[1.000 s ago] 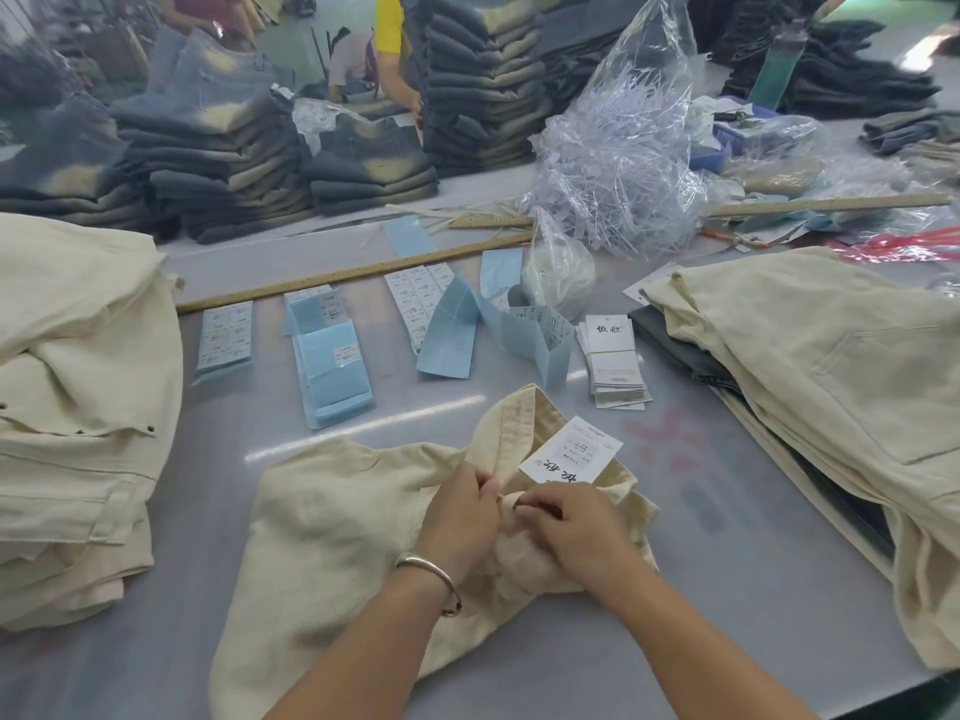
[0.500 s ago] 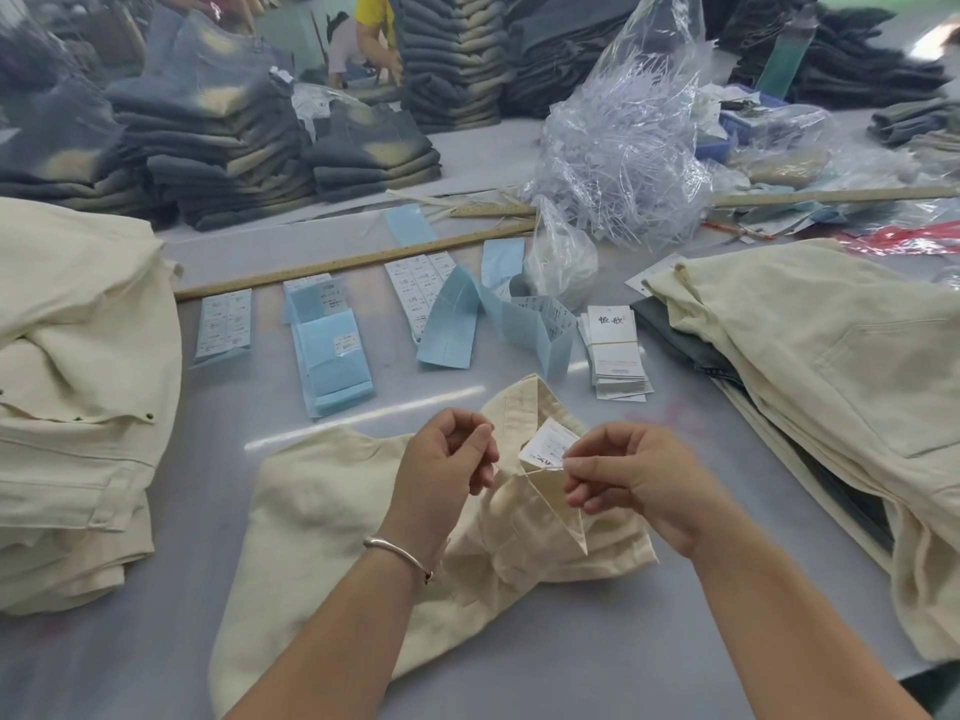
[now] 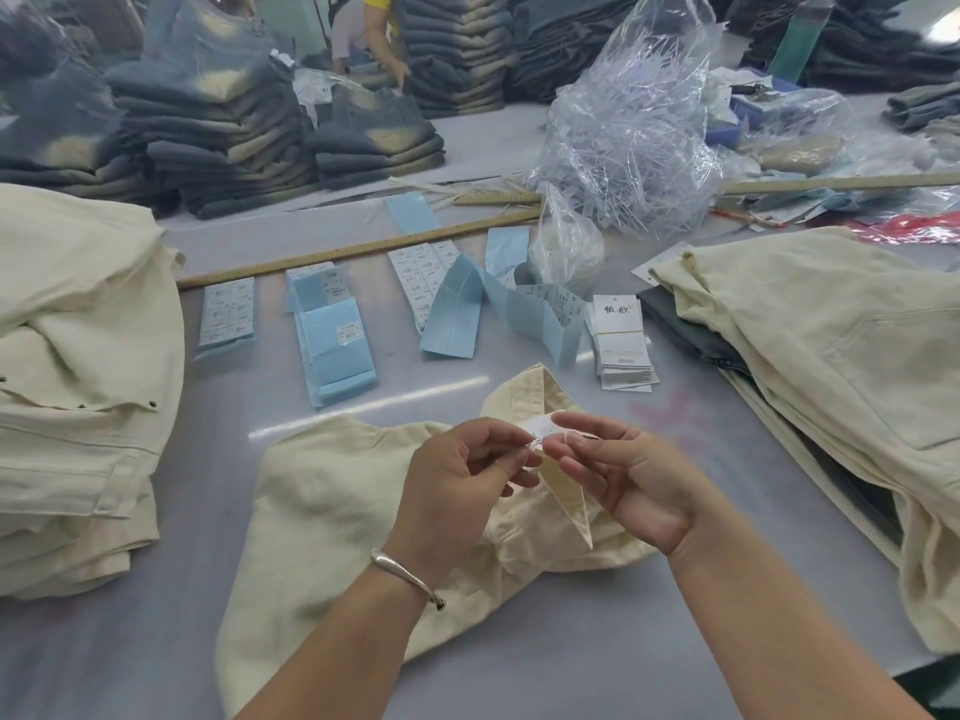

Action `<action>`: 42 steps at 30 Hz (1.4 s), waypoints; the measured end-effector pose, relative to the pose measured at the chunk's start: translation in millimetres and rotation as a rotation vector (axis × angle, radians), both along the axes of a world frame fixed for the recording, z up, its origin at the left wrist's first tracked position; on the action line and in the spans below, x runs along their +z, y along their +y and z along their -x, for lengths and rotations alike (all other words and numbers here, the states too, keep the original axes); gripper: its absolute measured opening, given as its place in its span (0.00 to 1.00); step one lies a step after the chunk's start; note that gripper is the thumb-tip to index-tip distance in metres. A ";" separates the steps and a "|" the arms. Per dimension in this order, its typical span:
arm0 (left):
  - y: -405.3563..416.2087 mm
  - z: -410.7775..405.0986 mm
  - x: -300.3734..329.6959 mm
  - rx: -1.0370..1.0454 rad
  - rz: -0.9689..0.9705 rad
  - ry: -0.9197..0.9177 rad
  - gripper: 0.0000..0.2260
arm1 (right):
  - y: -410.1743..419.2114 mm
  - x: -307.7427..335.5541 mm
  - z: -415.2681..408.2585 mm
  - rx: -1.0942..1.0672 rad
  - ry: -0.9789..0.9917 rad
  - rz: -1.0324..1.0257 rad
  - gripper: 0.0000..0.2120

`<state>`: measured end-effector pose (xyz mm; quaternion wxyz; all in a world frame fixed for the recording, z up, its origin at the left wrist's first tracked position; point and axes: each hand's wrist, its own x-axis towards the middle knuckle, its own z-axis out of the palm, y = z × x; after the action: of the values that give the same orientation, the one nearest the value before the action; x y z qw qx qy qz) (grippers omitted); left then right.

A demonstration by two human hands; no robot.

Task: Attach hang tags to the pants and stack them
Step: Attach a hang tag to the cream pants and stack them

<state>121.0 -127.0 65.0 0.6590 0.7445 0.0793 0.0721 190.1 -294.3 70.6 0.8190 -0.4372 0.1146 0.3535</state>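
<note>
So both hands are up over a pair of cream pants lying crumpled on the near middle of the grey table. The left hand has its fingers curled in, thumb and forefinger pinching something tiny right at the edge of a small white hang tag; can't tell if it's a string or a plastic fastener, too small. The right hand is palm-up-ish, thumb and fingertips pinching the other side of that same tag. The tag sits just above a lifted, pointed flap of the pants' waistband, between the two hands. There's a silver bangle on the left wrist.

On the left is a tall stack of folded cream pants, and on the right another heap of cream pants spread over some darker ones. Further back on the table there are light blue sticker sheets in a row, a bundle of white hang tags with a band round it, and a long wooden ruler lying at an angle. Behind that is a big clear plastic bag of fasteners. Way at the far end are piles of dark washed jeans, and a person in a yellow top bent over one of them.
</note>
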 end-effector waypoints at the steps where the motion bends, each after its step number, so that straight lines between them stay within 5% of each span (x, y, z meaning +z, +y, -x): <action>1: 0.3 0.5 -0.2 0.005 -0.003 0.004 0.07 | 1.3 -0.9 1.1 -0.012 0.005 0.008 0.15; 8: -3.2 0.3 1.6 -0.011 -0.087 -0.002 0.08 | 5.0 -6.8 7.2 -0.015 0.053 -0.023 0.04; 19: -7.5 -0.6 4.8 0.032 0.044 -0.040 0.08 | 2.1 -9.6 8.5 0.051 0.070 -0.058 0.11; 31: 0.0 1.8 3.5 -0.067 -0.075 -0.060 0.10 | 0.4 -8.9 16.9 0.114 -0.492 0.205 0.06; 42: 0.4 0.1 12.9 -0.106 -0.119 -0.067 0.09 | 3.0 -9.3 19.8 0.085 -0.552 0.129 0.09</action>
<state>120.9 -126.6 78.0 0.6186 0.7828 0.0131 0.0665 170.3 -291.3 61.3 0.7740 -0.5727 -0.1088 0.2473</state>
